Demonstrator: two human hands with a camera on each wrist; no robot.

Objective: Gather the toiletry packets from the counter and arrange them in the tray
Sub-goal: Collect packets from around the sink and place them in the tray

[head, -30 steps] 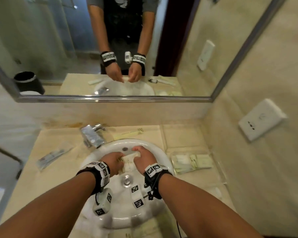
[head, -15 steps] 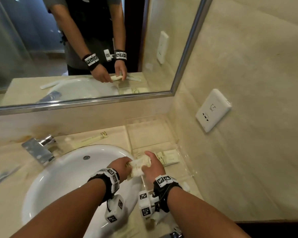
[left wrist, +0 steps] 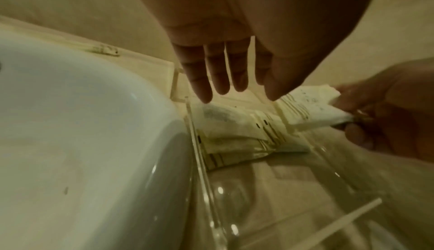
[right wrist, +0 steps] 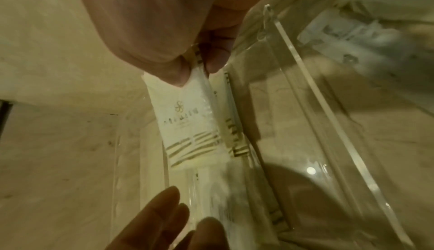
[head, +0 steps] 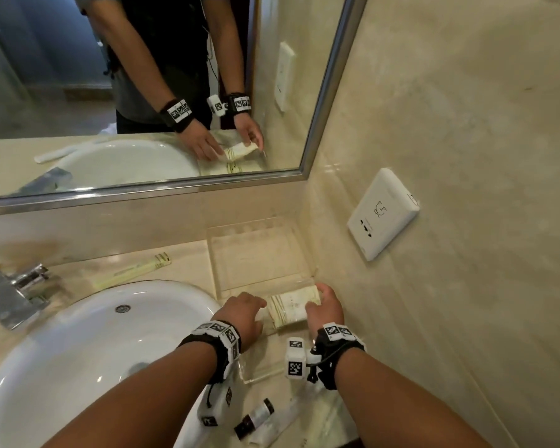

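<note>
The packets point(head: 291, 310) have come from over the sink to the clear tray point(head: 259, 253) — right hand point(head: 325, 310) pinching them, left hand point(head: 243, 315) spread beside — nearly placed.

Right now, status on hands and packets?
Right hand pinching packet stack over clear tray. Left hand open beside it. One long packet on counter.
</note>
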